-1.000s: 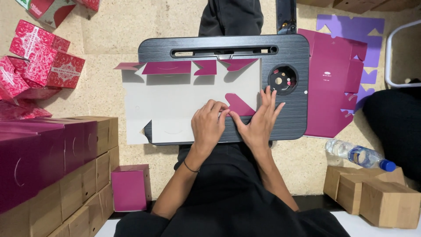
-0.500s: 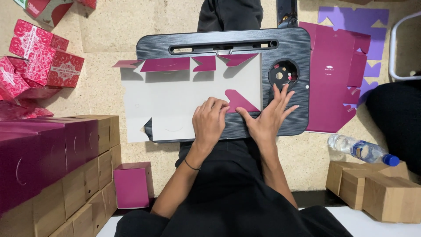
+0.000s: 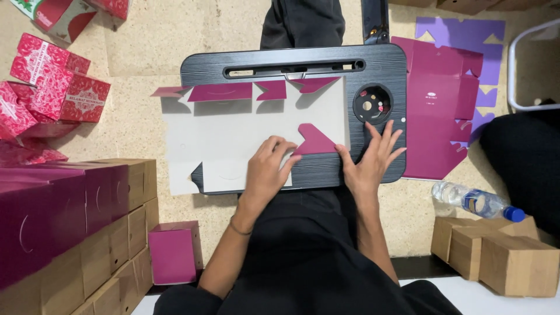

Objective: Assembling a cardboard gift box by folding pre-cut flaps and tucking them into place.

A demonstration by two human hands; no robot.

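Observation:
A flat cardboard box blank [image 3: 233, 131], grey inside with magenta flaps, lies spread on a black lap tray [image 3: 385, 70]. My left hand [image 3: 268, 169] presses flat on the blank's lower right part, fingers next to a folded magenta flap [image 3: 315, 141]. My right hand [image 3: 370, 160] rests with fingers spread on the tray just right of the blank's edge, thumb touching that edge. Neither hand grips anything.
Stacked magenta flat blanks [image 3: 437, 105] and purple ones [image 3: 466, 35] lie right of the tray. Folded magenta boxes [image 3: 64, 216] stand at left, patterned red boxes [image 3: 58, 87] beyond. A water bottle [image 3: 472, 201] and brown boxes [image 3: 501, 256] sit at right. Another person's legs [image 3: 303, 23] are opposite.
My right hand has slid off the blank to the right and now lies spread on the tray beside its edge. My left hand stays pressed on the blank.

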